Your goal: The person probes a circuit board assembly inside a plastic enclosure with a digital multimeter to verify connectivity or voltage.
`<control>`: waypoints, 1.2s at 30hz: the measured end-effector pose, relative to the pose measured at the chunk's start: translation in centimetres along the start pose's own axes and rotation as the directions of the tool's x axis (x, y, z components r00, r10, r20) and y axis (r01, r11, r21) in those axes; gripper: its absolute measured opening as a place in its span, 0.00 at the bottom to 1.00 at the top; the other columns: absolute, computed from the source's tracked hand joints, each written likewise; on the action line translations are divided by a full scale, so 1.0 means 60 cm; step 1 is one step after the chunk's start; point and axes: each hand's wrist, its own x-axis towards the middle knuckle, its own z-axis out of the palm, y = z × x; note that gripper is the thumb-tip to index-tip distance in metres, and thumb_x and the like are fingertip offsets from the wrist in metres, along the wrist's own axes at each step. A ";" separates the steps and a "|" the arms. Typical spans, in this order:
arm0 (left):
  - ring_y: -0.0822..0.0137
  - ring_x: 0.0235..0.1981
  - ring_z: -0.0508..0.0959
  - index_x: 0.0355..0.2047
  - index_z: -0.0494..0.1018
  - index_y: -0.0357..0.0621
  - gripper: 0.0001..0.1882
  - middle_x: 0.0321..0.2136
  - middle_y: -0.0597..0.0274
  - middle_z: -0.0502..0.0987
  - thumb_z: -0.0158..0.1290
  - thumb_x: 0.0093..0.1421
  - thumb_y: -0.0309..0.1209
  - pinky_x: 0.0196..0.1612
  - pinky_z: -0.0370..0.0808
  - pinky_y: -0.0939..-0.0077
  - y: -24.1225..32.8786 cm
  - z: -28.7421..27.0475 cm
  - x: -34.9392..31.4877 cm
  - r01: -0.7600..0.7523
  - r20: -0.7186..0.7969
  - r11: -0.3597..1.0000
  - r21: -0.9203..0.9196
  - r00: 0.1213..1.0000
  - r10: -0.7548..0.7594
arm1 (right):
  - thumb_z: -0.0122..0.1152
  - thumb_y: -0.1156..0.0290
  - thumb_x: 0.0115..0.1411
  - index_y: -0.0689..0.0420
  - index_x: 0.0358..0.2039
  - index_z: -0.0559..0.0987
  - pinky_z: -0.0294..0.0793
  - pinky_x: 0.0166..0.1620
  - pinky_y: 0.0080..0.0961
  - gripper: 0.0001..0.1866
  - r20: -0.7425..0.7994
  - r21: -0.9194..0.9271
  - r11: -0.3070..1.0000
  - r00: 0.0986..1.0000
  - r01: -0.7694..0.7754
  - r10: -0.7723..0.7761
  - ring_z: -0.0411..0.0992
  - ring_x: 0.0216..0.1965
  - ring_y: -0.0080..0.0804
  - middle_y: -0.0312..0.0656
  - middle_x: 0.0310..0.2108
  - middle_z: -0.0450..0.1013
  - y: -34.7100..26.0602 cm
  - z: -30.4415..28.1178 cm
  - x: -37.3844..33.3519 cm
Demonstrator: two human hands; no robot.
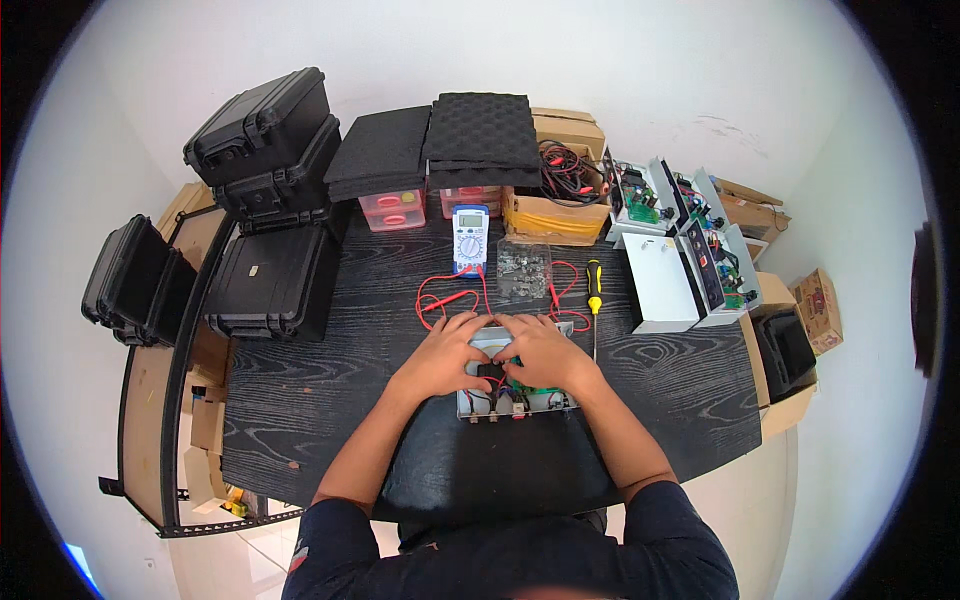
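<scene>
metal box [515, 400]: open sheet-metal case with a circuit board and wires inside, sitting just in front of the meter [470, 238], near the table's [330, 390] front edge
left hand [445, 352]: fingers curled, pressing on the box's left side
right hand [545, 352]: fingertips pinching a small dark part in the middle
handling: looks light and stiff, edges probably sharp, wiring fragile, so I'd grab the outer walls
screwdriver [594, 290]: yellow handle, right of the meter

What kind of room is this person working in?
It looks like a small electronics repair or assembly workbench. A digital multimeter with red test leads sits on the dark table, opened metal boxes with circuit boards stand at the right, and a yellow-handled screwdriver lies nearby.
</scene>
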 end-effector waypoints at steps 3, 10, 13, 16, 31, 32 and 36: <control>0.47 0.72 0.61 0.39 0.88 0.47 0.23 0.70 0.52 0.65 0.73 0.46 0.48 0.70 0.61 0.40 -0.002 0.003 0.001 -0.020 -0.023 1.000 -0.012 1.000 0.020 | 0.66 0.66 0.55 0.47 0.42 0.91 0.61 0.70 0.56 0.14 -0.006 0.005 1.000 1.000 -0.007 0.007 0.63 0.70 0.53 0.52 0.70 0.65 -0.003 -0.003 0.000; 0.48 0.68 0.66 0.39 0.87 0.44 0.22 0.69 0.53 0.66 0.73 0.47 0.44 0.68 0.65 0.48 0.001 0.001 -0.002 -0.006 -0.030 1.000 -0.014 1.000 0.005 | 0.66 0.66 0.56 0.46 0.41 0.91 0.61 0.70 0.58 0.14 -0.033 -0.024 1.000 0.999 0.003 -0.003 0.64 0.69 0.52 0.51 0.69 0.67 -0.008 0.003 -0.002; 0.48 0.68 0.66 0.39 0.87 0.44 0.22 0.69 0.53 0.67 0.73 0.46 0.43 0.68 0.66 0.50 0.007 -0.005 -0.003 0.003 -0.023 1.000 -0.019 1.000 -0.003 | 0.66 0.65 0.56 0.46 0.41 0.91 0.61 0.69 0.60 0.13 -0.036 -0.025 1.000 0.999 -0.008 0.007 0.65 0.69 0.52 0.51 0.69 0.67 -0.010 0.004 -0.002; 0.48 0.68 0.66 0.39 0.87 0.44 0.23 0.69 0.52 0.67 0.74 0.45 0.43 0.68 0.66 0.50 0.004 -0.006 0.000 -0.039 -0.019 0.999 -0.033 0.999 0.038 | 0.66 0.66 0.56 0.46 0.41 0.91 0.61 0.69 0.62 0.13 -0.032 -0.038 0.999 0.999 -0.016 0.015 0.65 0.69 0.52 0.51 0.69 0.67 -0.008 0.008 0.000; 0.45 0.57 0.76 0.51 0.81 0.34 0.32 0.59 0.46 0.75 0.65 0.58 0.51 0.62 0.72 0.54 0.015 -0.010 -0.003 0.071 -0.101 0.996 -0.058 0.992 -0.076 | 0.67 0.62 0.60 0.50 0.48 0.88 0.65 0.66 0.60 0.16 -0.104 -0.083 0.995 0.993 0.049 -0.057 0.67 0.66 0.49 0.52 0.66 0.69 -0.017 -0.024 -0.020; 0.45 0.57 0.76 0.51 0.81 0.34 0.32 0.59 0.46 0.75 0.65 0.58 0.51 0.62 0.72 0.54 0.014 -0.010 -0.007 0.068 -0.103 0.996 -0.056 0.992 -0.073 | 0.67 0.62 0.61 0.51 0.50 0.87 0.70 0.63 0.53 0.17 -0.130 0.116 0.988 0.988 0.097 -0.082 0.71 0.62 0.48 0.52 0.61 0.73 -0.025 -0.044 -0.027; 0.45 0.54 0.79 0.52 0.79 0.33 0.32 0.54 0.45 0.78 0.62 0.61 0.52 0.57 0.76 0.55 0.022 -0.016 -0.035 0.127 -0.122 0.991 -0.049 0.984 -0.133 | 0.67 0.60 0.65 0.54 0.57 0.81 0.78 0.43 0.40 0.22 0.117 0.396 0.917 0.989 0.035 -0.089 0.81 0.38 0.47 0.49 0.36 0.82 -0.067 -0.115 -0.066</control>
